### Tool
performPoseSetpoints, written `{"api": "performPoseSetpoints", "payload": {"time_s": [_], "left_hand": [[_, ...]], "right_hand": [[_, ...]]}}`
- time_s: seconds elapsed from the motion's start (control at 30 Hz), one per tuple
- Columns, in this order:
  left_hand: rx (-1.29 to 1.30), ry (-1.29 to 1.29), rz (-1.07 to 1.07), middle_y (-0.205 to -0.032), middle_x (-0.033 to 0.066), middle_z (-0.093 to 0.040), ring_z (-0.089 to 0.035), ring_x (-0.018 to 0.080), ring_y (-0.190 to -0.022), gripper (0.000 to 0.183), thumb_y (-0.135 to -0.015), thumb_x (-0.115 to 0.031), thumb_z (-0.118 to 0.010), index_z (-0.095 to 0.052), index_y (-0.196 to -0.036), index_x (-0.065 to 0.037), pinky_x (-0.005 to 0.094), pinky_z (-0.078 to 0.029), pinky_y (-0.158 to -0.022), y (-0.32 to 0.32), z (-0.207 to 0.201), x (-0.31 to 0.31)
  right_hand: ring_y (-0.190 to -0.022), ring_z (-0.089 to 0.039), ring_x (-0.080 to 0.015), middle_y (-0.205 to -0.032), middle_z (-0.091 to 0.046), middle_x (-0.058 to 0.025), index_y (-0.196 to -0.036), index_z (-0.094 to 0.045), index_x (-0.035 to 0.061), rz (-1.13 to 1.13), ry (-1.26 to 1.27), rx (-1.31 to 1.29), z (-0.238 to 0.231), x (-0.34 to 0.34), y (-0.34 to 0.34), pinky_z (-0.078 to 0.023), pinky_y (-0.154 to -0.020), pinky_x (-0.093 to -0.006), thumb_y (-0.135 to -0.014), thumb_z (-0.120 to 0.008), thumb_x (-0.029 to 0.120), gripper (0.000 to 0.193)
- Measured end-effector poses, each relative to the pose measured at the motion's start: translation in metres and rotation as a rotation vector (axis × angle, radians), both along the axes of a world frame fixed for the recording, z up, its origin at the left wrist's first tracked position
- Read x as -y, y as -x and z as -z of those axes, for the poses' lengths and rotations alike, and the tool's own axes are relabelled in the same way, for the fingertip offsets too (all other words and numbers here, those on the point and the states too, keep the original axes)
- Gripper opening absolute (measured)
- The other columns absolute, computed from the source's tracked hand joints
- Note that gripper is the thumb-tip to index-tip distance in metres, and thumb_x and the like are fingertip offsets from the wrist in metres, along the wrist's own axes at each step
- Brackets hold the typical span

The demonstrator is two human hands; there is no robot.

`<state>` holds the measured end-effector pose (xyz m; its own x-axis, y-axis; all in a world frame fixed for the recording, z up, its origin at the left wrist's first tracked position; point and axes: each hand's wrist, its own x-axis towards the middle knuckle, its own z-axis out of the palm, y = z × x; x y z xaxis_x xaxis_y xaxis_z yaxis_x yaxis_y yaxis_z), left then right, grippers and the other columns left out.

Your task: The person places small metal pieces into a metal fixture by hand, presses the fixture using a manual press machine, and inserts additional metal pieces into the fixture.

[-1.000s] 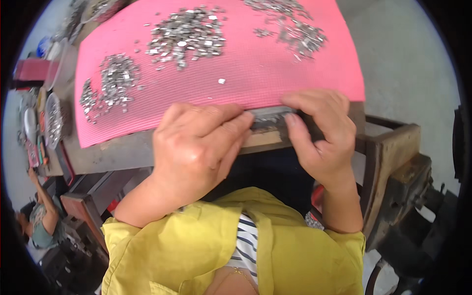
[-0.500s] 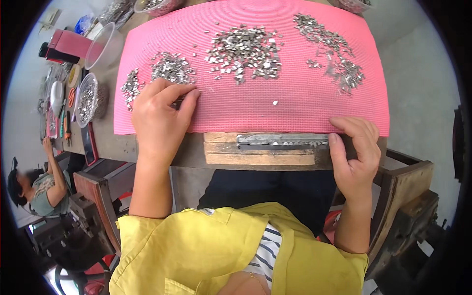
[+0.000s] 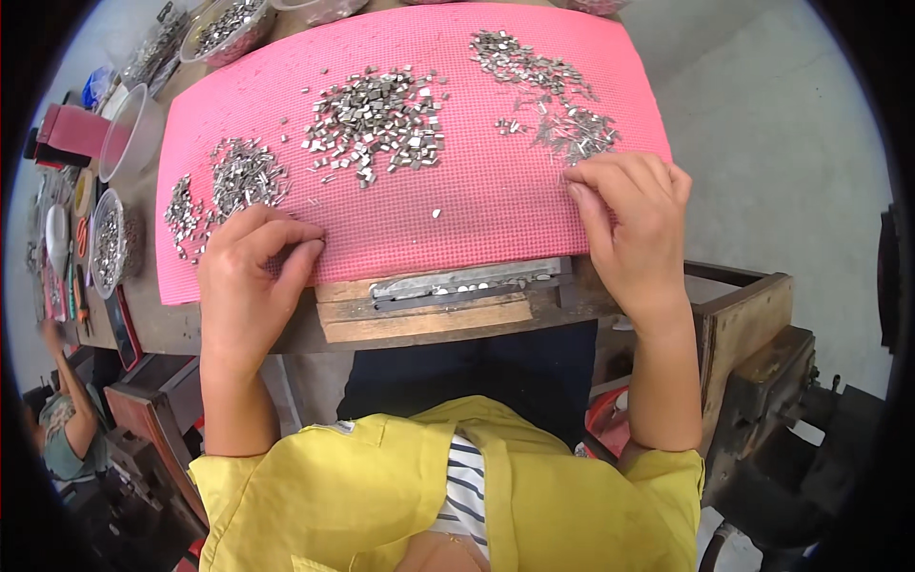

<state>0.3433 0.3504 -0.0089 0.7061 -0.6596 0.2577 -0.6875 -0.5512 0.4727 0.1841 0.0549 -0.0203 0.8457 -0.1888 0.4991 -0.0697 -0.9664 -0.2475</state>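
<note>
My left hand (image 3: 250, 276) rests over the pink mat's near left part, thumb and forefinger pinched together. Whatever may be between those fingertips is too small to make out. Just beyond it lies a pile of small silver metal pieces (image 3: 246, 173). My right hand (image 3: 637, 224) has its fingertips pinched at the near edge of a pile of thin silver pins (image 3: 579, 133); what they hold, if anything, is hidden. Between the hands, at the table's front edge, a narrow metal bar fixture (image 3: 467, 284) sits on a wooden block (image 3: 429, 319), with several small shiny pieces along its slot.
The pink mat (image 3: 457, 200) also bears a large middle pile of metal pieces (image 3: 376, 119), a far right pile (image 3: 524, 67) and a single loose piece (image 3: 437, 213). Plastic tubs (image 3: 114, 238) and tools line the left. A co-worker (image 3: 71, 429) sits at far left.
My right hand has moved from the mat's front edge up to the pin pile, its fingers closing. My left hand has drawn slightly nearer, away from its pile. The whole view has shifted.
</note>
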Motion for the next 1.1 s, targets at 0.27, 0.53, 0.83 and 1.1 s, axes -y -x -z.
{"api": "performPoseSetpoints", "payload": {"time_s": [0.27,0.53,0.83,1.1], "left_hand": [[0.126,-0.026,-0.022,-0.080,0.0081,-0.070,-0.068,0.0283,-0.075,0.011,-0.076,-0.005,-0.081,-0.078,-0.087,-0.005,0.0384,-0.050,-0.070,0.001,0.002,0.001],[0.170,-0.101,-0.007,-0.082,0.0075,-0.070,-0.068,0.0291,-0.079,0.010,-0.076,-0.006,-0.080,-0.076,-0.085,-0.007,0.0405,-0.049,-0.072,0.003,-0.002,0.001],[0.042,0.018,-0.008,-0.088,0.0105,-0.069,-0.066,0.0309,-0.083,0.008,-0.085,-0.003,-0.072,-0.068,-0.092,-0.003,0.0404,-0.049,-0.076,0.020,-0.008,0.018],[-0.094,0.160,0.335,-0.102,0.0135,-0.072,-0.067,0.0315,-0.091,0.013,-0.081,0.003,-0.069,-0.068,-0.094,-0.002,0.0371,-0.049,-0.084,0.050,-0.009,0.055]], "right_hand": [[-0.098,-0.062,-0.0195,-0.094,-0.068,0.0008,-0.095,-0.073,0.0128,0.007,0.064,-0.039,0.008,-0.001,-0.010,-0.035,-0.093,-0.0390,-0.088,-0.073,0.010,0.007],[-0.095,-0.061,-0.0184,-0.094,-0.066,0.0025,-0.090,-0.072,0.0126,-0.015,0.120,-0.081,0.002,-0.001,-0.010,-0.033,-0.091,-0.0404,-0.085,-0.076,0.011,0.006],[-0.090,-0.061,-0.0196,-0.092,-0.064,0.0001,-0.095,-0.064,0.0113,-0.045,0.160,0.001,0.010,-0.010,-0.010,-0.032,-0.088,-0.0385,-0.082,-0.072,0.006,0.016],[-0.090,-0.062,-0.0196,-0.098,-0.065,0.0005,-0.097,-0.060,0.0114,-0.222,-0.381,0.025,0.011,-0.051,0.030,-0.032,-0.083,-0.0376,-0.082,-0.069,0.001,0.021]]}}
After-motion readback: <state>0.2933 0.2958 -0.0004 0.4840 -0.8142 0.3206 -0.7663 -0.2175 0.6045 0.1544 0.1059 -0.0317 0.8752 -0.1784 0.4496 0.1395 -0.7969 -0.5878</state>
